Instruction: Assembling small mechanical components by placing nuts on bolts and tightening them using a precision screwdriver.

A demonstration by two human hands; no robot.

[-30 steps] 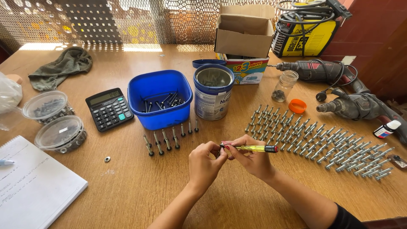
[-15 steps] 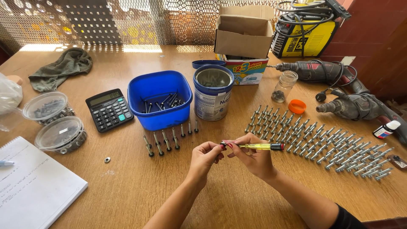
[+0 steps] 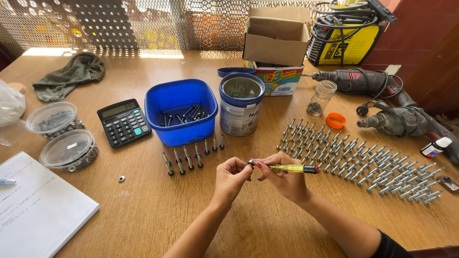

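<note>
Pinching a yellow-handled screwdriver [image 3: 289, 168] in our right hand [image 3: 286, 179], our left hand [image 3: 229, 177] closes on its tip, near the blue plastic tub [image 3: 180, 112].

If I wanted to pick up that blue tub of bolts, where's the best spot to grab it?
Probably by the rim of the blue tub, coming straight down from above. It stands upright and open, with bare rim on its left side. A tin can crowds its right wall, and a row of bolts lies along its front.

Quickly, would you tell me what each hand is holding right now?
Left hand: fingertips pinched at the tool's tip.
Right hand: closed around the yellow screwdriver.
</note>
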